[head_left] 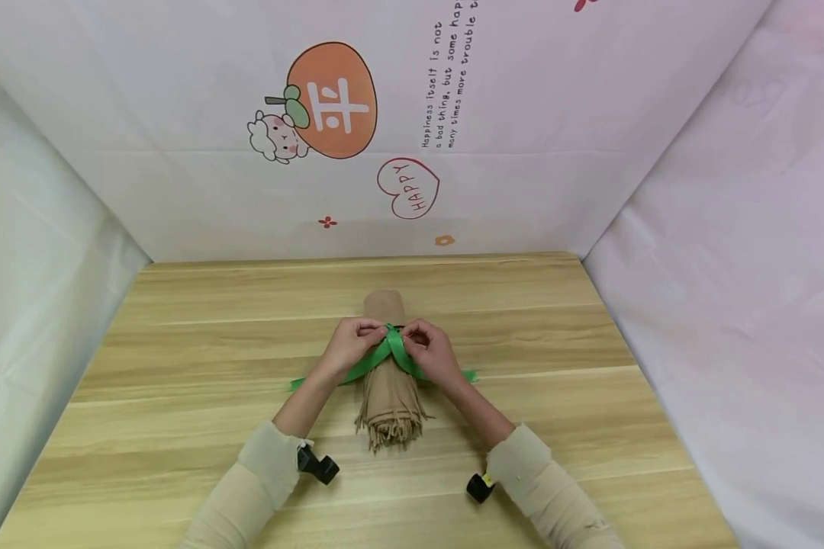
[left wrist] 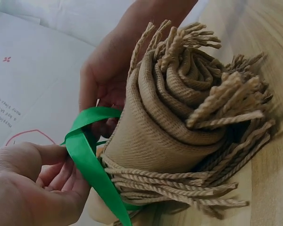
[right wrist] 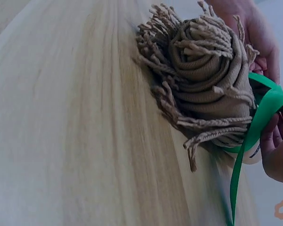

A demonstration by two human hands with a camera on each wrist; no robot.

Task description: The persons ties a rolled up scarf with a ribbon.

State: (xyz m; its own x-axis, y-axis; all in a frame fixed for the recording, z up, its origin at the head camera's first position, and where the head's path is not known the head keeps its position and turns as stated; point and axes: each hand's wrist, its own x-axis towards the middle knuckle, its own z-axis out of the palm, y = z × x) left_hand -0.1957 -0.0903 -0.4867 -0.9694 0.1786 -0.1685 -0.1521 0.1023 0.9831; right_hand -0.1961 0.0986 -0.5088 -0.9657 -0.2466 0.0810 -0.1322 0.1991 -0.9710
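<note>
A tan scarf (head_left: 393,396), rolled into a bundle with its twisted fringe toward me, lies on the wooden table. Green ribbon (head_left: 367,361) crosses over the top of the roll, its tails spreading to either side. My left hand (head_left: 349,345) pinches the ribbon near the crossing; in the left wrist view, the thumb and fingers of this left hand (left wrist: 37,183) close on the ribbon (left wrist: 92,165). On the opposite side, my right hand (head_left: 434,354) pinches the ribbon as well, seen at the right edge of the right wrist view (right wrist: 279,146). The ribbon's underside is hidden beneath the roll.
The wood-grain table (head_left: 556,427) extends around the roll. A white printed backdrop (head_left: 522,152) rises behind it, with white sheets (head_left: 748,252) at both sides. Black devices (head_left: 481,488) are strapped at both wrists, below the beige sleeves (head_left: 247,480).
</note>
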